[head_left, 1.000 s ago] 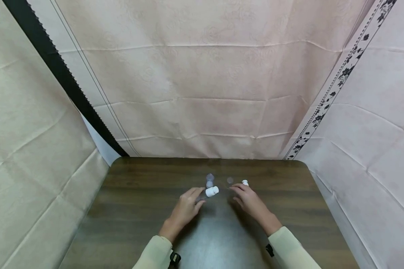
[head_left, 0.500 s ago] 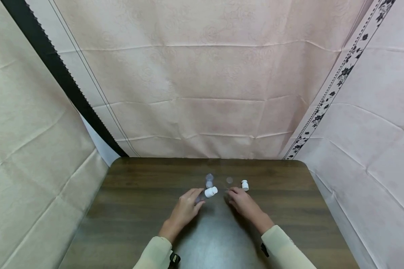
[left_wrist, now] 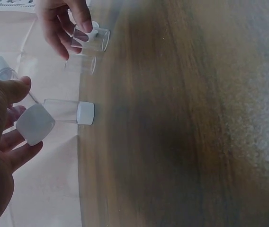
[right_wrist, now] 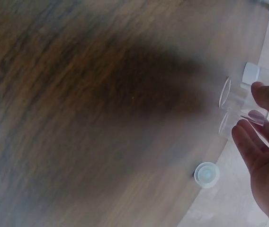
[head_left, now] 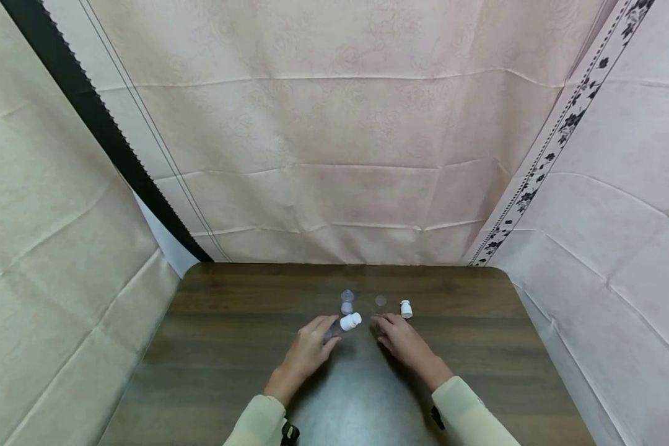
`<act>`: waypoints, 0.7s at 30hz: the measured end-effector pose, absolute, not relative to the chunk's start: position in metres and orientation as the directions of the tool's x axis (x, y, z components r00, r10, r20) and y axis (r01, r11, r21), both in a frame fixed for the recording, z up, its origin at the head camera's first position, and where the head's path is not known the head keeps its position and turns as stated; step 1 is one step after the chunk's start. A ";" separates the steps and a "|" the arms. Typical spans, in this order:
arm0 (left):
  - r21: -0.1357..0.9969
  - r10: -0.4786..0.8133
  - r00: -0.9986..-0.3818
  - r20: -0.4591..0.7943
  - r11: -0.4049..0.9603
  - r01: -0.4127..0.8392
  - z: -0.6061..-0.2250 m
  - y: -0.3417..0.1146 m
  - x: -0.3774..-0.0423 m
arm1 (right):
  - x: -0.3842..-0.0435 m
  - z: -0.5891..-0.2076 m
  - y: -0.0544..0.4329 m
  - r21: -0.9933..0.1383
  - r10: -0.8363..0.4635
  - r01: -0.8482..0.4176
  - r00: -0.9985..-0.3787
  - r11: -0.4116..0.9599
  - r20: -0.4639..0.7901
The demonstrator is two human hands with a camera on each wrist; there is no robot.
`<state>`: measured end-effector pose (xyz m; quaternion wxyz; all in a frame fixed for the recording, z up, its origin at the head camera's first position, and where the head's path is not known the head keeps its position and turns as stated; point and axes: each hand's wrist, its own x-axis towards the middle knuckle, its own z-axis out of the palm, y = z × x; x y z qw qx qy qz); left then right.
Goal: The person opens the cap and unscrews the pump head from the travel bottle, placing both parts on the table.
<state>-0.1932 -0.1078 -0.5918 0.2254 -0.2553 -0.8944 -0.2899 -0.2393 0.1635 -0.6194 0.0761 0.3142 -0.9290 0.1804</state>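
Observation:
My left hand (head_left: 302,354) grips a small clear bottle by its body, tilted, its white end (head_left: 350,321) pointing up and right. In the left wrist view that white end (left_wrist: 35,124) looks like a rounded square. Just beyond stands another clear bottle (head_left: 347,302) with a white base (left_wrist: 86,113). My right hand (head_left: 404,342) pinches a clear cup-like cap (left_wrist: 94,39) between thumb and fingers, low over or on the table. Beside it is a second clear cap (left_wrist: 89,64). The fingers partly hide both caps in the right wrist view.
A small white pump-like piece (head_left: 406,308) stands just right of my right hand; its round top (right_wrist: 206,175) shows in the right wrist view. Patterned cloth (head_left: 334,155) hangs behind the wooden table (head_left: 256,402) and at both sides.
My right hand has moved slightly left, away from the white piece, which now shows fully, and its fingers have closed on the clear cap. The left hand barely moves.

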 end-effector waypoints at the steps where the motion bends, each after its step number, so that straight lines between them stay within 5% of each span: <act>1: 0.403 0.327 -0.766 0.554 0.699 0.591 -0.592 -0.108 -0.193 | -0.239 -0.619 0.164 -0.295 -0.548 -0.600 -0.800 0.743 0.247; 7: 0.390 0.336 -0.758 0.559 0.700 0.598 -0.592 -0.107 -0.193 | -0.231 -0.607 0.169 -0.365 -0.477 -0.533 -0.846 0.763 0.238; 15: 0.310 0.362 -0.738 0.569 0.737 0.600 -0.589 -0.104 -0.192 | -0.219 -0.589 0.175 -0.431 -0.427 -0.575 -0.813 0.696 0.395; 21: 0.223 0.398 -0.710 0.580 0.761 0.609 -0.584 -0.098 -0.192 | -0.208 -0.573 0.175 -0.649 -0.364 -0.493 -0.869 0.579 0.336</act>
